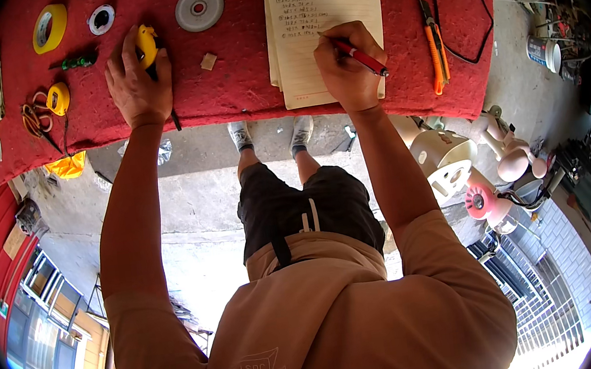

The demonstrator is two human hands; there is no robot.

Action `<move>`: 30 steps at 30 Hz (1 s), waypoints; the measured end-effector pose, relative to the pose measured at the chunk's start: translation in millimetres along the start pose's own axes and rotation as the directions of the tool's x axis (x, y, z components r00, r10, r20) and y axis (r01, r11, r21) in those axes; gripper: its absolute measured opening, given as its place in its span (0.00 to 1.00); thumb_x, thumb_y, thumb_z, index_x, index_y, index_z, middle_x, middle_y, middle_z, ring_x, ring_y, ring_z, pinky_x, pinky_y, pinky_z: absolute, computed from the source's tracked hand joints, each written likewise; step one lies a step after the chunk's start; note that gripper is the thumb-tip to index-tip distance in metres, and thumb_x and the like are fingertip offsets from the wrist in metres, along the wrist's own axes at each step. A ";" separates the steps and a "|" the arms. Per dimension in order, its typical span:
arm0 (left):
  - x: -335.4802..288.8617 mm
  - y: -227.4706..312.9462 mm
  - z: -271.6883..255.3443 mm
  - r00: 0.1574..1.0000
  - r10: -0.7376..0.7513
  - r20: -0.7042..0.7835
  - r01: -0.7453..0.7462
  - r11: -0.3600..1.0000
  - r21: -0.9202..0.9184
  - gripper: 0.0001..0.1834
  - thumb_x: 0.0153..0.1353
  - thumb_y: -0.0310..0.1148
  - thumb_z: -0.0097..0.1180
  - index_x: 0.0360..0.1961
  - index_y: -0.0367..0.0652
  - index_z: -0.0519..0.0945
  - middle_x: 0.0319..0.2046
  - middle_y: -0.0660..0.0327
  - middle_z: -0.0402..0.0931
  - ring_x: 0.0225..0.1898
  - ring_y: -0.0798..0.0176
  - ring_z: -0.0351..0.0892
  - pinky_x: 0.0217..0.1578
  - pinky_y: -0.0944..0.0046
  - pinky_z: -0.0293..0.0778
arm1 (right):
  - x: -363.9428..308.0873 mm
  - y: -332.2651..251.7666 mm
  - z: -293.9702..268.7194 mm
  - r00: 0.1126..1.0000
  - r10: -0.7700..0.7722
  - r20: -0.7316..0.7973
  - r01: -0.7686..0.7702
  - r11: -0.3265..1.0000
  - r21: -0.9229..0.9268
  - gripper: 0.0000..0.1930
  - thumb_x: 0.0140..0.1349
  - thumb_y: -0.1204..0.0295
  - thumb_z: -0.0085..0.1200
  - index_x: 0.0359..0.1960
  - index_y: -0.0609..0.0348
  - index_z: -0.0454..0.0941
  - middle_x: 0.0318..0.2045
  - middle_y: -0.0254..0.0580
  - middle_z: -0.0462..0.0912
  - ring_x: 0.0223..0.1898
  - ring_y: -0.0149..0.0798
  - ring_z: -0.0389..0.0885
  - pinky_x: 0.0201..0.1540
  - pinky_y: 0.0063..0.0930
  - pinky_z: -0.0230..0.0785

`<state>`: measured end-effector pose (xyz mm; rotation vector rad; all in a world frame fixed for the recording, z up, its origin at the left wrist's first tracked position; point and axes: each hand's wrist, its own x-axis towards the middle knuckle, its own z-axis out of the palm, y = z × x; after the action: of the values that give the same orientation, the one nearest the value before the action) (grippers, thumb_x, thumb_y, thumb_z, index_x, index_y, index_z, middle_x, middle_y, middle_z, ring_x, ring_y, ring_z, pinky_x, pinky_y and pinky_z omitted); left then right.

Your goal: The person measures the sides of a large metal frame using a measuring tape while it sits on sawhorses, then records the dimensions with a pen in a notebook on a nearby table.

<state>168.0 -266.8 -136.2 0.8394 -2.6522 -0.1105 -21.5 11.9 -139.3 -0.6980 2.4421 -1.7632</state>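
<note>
My right hand [351, 65] pinches a red pen [367, 61], its tip on the lined notepad [308, 74]. Handwriting fills the upper lines of the page, and the hand rests on the lower right part of the sheet. Over to the left, my left hand [139, 89] lies on the red cloth [227, 94] with its fingers and thumb around a yellow and black tape measure [146, 45]. Part of that tape measure is hidden by the hand, and a dark strap hangs below it.
Left on the cloth are a yellow tape roll [49, 28], a white ring [102, 20], a green screwdriver [81, 61], scissors [33, 121] and another tape measure [58, 99]. A grey disc [199, 8] lies centrally. An orange utility knife [435, 55] and black cable [486, 17] lie right.
</note>
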 end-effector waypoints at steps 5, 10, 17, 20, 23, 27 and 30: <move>0.9 -5.5 5.3 0.996 0.059 -0.066 -0.058 0.998 0.014 0.34 0.65 0.47 0.64 0.72 0.54 0.72 0.57 0.51 0.78 0.56 0.42 0.76 0.61 0.45 0.72 | 1.2 4.7 1.5 0.999 -0.029 0.037 0.030 0.999 -0.031 0.05 0.55 0.83 0.63 0.31 0.60 0.81 0.25 0.38 0.83 0.24 0.29 0.81 0.29 0.21 0.73; 1.1 -1.8 2.4 0.999 0.031 -0.032 -0.031 1.000 0.005 0.34 0.67 0.45 0.64 0.72 0.51 0.72 0.61 0.52 0.77 0.60 0.43 0.75 0.64 0.44 0.69 | 1.7 4.9 0.7 0.998 -0.040 0.039 0.041 0.999 -0.031 0.06 0.55 0.83 0.63 0.31 0.59 0.81 0.25 0.38 0.82 0.24 0.31 0.82 0.29 0.23 0.74; 0.2 -0.6 0.9 1.000 0.005 -0.010 -0.005 1.000 0.000 0.34 0.67 0.44 0.63 0.72 0.50 0.71 0.63 0.53 0.77 0.62 0.44 0.74 0.66 0.44 0.68 | 0.6 -3.9 -1.5 1.000 -0.015 -0.013 0.015 0.999 -0.037 0.05 0.55 0.83 0.62 0.31 0.61 0.80 0.26 0.38 0.83 0.25 0.32 0.82 0.30 0.24 0.75; 0.0 0.7 0.0 1.000 -0.001 -0.007 0.001 1.000 0.003 0.34 0.67 0.44 0.64 0.72 0.50 0.71 0.63 0.53 0.77 0.62 0.44 0.74 0.65 0.44 0.68 | 1.1 -4.9 -2.5 1.000 -0.017 -0.005 0.017 0.999 -0.045 0.05 0.55 0.82 0.62 0.31 0.61 0.80 0.26 0.39 0.83 0.25 0.31 0.83 0.30 0.24 0.75; -0.2 -0.7 0.5 1.000 0.003 -0.004 -0.003 1.000 0.009 0.34 0.67 0.44 0.64 0.72 0.50 0.71 0.63 0.53 0.77 0.62 0.44 0.74 0.65 0.45 0.68 | 0.1 -2.7 -1.7 1.000 0.006 -0.001 -0.006 0.999 -0.048 0.05 0.55 0.82 0.63 0.31 0.61 0.81 0.26 0.39 0.84 0.25 0.30 0.82 0.30 0.24 0.75; 0.5 -0.9 1.4 1.000 0.014 -0.015 -0.014 1.000 0.000 0.34 0.67 0.44 0.64 0.72 0.50 0.71 0.63 0.52 0.77 0.61 0.44 0.75 0.65 0.45 0.69 | 0.7 0.5 -1.1 1.000 -0.015 -0.012 0.014 0.997 -0.071 0.04 0.55 0.81 0.63 0.31 0.61 0.81 0.25 0.38 0.84 0.24 0.29 0.82 0.29 0.22 0.74; 0.1 -0.3 0.7 1.000 0.007 -0.014 -0.007 1.000 0.004 0.34 0.67 0.43 0.64 0.72 0.50 0.71 0.63 0.52 0.76 0.61 0.44 0.75 0.64 0.45 0.69 | 1.0 -2.0 -1.6 1.000 0.002 -0.007 -0.003 0.998 -0.063 0.04 0.55 0.81 0.63 0.31 0.61 0.81 0.24 0.37 0.83 0.23 0.28 0.81 0.28 0.22 0.73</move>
<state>167.8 -267.2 -136.9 0.8285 -2.6427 -0.0970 -22.2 12.4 -136.7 -0.6947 2.5124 -1.6969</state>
